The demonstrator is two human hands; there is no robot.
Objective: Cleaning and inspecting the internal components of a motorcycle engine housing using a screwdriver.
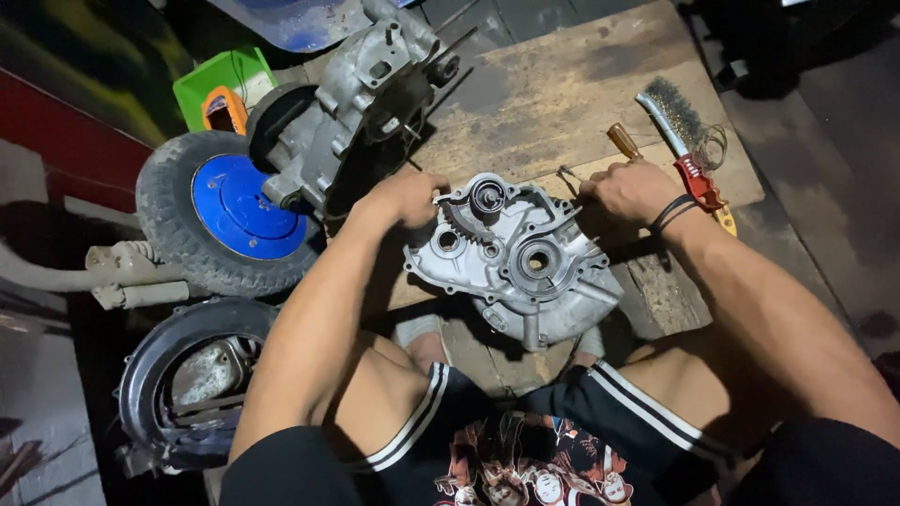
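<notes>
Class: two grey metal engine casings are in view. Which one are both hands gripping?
The lower engine casing, lying flat on the wooden board between left hand and right hand; the upper engine casing lies untouched.

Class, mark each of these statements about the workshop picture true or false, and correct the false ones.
1. Both hands are on the silver engine casing. True: the left hand grips its upper left edge and the right hand its upper right edge.
2. The wheel beside the left arm has a red hub. False: its hub is blue.
3. A wire brush lies on the wooden board beyond the right hand. True.
4. The person wears long trousers. False: they wear dark shorts with white side stripes.
5. The green box sits to the right of the wire brush. False: it is at far left, above the wheel.
</notes>
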